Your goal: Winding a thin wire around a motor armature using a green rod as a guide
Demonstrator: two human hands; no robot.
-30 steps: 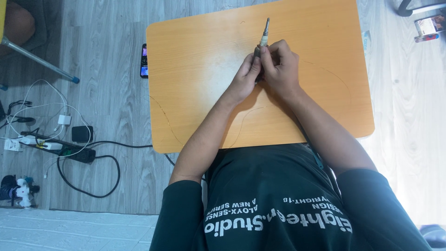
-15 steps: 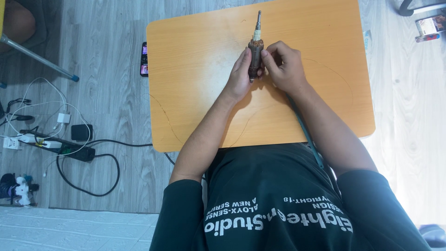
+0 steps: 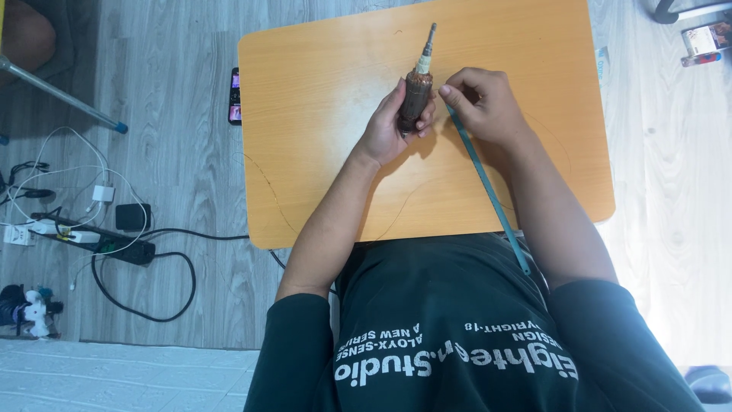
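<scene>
Smooth matt wooden table (image 3: pixel 320 99), metal rotor shaft (image 3: pixel 427 44), grey wood-grain floor (image 3: pixel 175 84)

Home room: wood floor (image 3: pixel 168 69), power strip (image 3: pixel 114 246)

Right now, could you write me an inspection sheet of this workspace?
Surface: orange table, faint curved pencil lines on it.
Job's things: brown motor armature with metal shaft, held upright; thin teal strip running back toward the body.
Clutter: phone at the table's left edge.
Hands: left hand grips the armature; right hand pinches the strip beside it.
Cables: power strip with black and white leads on the floor.
Surroundings: grey plank floor.
</scene>
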